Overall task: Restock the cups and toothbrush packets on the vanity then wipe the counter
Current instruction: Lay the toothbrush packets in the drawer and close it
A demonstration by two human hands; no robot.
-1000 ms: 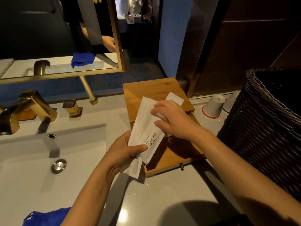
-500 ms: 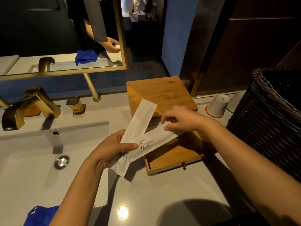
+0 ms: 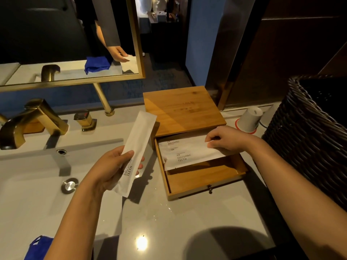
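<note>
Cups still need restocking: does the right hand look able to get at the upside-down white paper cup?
Probably yes: the white paper cup stands uncovered just beyond the right hand, though its grip holds a packet.

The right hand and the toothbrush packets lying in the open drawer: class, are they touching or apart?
Touching. The head view shows the right hand with its fingertips pressed on the end of the packets in the drawer, no gap between them.

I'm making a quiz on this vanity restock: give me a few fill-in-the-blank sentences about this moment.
1. The left hand holds one toothbrush packet above the ____.
2. The right hand lays packets in the open ____ of the wooden box.
3. The paper cup stands ____ down.

Missing words: counter; drawer; upside
</note>
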